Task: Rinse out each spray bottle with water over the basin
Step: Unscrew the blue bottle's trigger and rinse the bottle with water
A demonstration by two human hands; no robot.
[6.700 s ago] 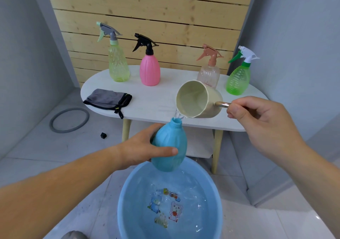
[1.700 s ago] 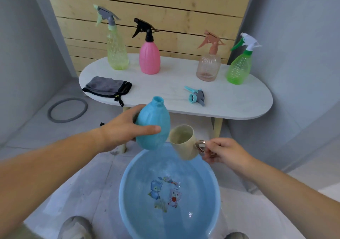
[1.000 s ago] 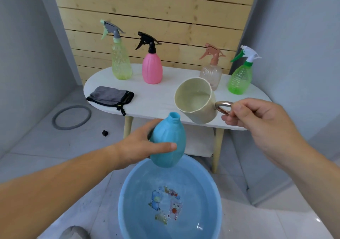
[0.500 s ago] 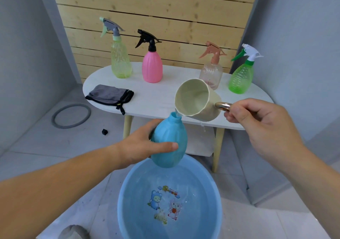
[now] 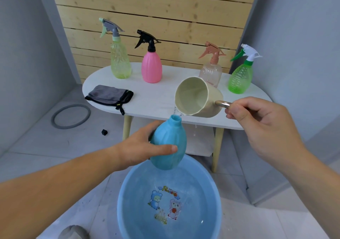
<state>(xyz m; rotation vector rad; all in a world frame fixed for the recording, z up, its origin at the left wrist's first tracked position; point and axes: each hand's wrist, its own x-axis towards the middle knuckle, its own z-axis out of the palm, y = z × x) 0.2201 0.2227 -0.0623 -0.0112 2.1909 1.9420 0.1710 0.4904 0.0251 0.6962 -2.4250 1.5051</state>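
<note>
Head camera looks down on a round blue basin (image 5: 206, 189) on the floor, below both hands. It holds shallow water, and cartoon stickers show on its bottom. Over its far rim the left hand (image 5: 136, 150) grips a blue bottle (image 5: 171, 146). The thumb lies across the front and the other fingers are hidden behind. This bottle is egg-shaped with soft ribs, matte, not see-through, and its neck is open with no sprayer on it. It stands almost upright and covers a part of the basin's far rim.

The right hand (image 5: 257, 124) is apart from the left and higher, and it pinches the metal handle of a cream cup (image 5: 196, 97). The cup is tipped toward the left hand, its lip just above the bottle's neck. A thin stream of water goes from the lip into the neck, and some drops fall beside it.

Beyond the hands stands a white oval table (image 5: 156, 98). On it, past the left hand, are a yellow-green spray bottle (image 5: 120, 62) and a pink spray bottle (image 5: 151, 67). Past the right hand are a clear spray bottle (image 5: 210, 71), its lower part hidden by the cup, and a green spray bottle (image 5: 240, 78). A grey cloth (image 5: 108, 95) lies folded on the table's left end.
</note>
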